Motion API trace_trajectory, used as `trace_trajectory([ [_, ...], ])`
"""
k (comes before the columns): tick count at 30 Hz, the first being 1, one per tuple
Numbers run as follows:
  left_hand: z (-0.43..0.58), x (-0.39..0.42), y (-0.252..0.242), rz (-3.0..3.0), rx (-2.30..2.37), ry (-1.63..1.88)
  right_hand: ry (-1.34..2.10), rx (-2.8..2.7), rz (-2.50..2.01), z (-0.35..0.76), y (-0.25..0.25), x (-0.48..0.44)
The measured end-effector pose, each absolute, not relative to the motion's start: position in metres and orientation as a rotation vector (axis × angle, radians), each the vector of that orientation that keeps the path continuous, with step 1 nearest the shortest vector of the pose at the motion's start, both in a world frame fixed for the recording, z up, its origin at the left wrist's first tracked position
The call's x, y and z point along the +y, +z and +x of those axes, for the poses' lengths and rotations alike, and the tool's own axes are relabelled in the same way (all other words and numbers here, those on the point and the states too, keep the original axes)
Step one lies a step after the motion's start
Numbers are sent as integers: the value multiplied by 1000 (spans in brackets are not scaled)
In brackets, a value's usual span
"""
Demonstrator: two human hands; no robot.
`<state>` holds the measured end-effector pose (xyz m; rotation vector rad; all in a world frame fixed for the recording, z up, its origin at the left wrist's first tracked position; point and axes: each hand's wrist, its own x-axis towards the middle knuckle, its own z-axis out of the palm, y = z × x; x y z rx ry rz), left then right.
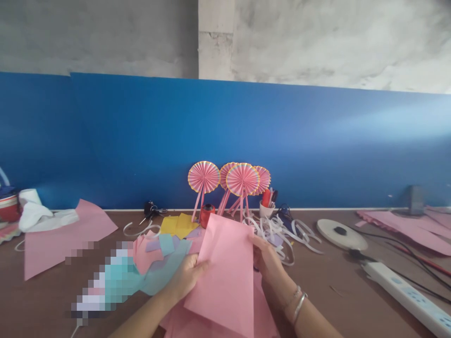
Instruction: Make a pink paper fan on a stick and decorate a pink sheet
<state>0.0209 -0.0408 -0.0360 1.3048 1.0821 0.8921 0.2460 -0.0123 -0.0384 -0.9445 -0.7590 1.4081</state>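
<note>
Nearest the camera, at six o'clock in the view, a stack of pink paper (pixel 214 326) lies on the brown tabletop (pixel 352 300). Just above it both hands hold up a single pink sheet (pixel 225 272), tilted with its top corner leaning toward twelve o'clock. The left hand (pixel 186 277) sits at the sheet's nine o'clock edge, its grip pinching the paper with the thumb on the front face and the fingers behind. The right hand (pixel 268 260) is at the three o'clock edge, its grip closed on that edge with the fingers curled round it; thin bracelets (pixel 299 300) ring that wrist. At ten o'clock from the sheet lie loose paper pieces (pixel 158 251) in pink, lilac and pale teal, and beyond them two yellow squares (pixel 178 224). At two o'clock a tangle of white strips (pixel 282 232) spreads over the tabletop. Further out, a power strip (pixel 408 293) lies at four o'clock and a white round disc (pixel 340 234) at three o'clock, while a large pink sheet (pixel 59 234) lies at nine o'clock. At twelve o'clock, farthest back, a red spool (pixel 206 213), a cup of pens (pixel 267 205) and black scissors (pixel 151 209) stand near four pleated pink fans (pixel 229 180) that lean against the blue board (pixel 282 141).
</note>
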Motion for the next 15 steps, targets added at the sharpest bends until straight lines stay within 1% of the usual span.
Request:
trace_trajectory([
  [4,19,-41,-38,1343,1108,840,1349,-719,-972,247,-38,-10],
  [9,13,-39,-36,1421,1189,825,949,-909,-1209,264,-35,-1],
  [12,7,-34,-37,1371,1269,920,843,-1030,-1361,281,-31,3],
  [15,2,-27,-41,1205,1354,1129,724,-1253,-1569,288,-29,1],
])
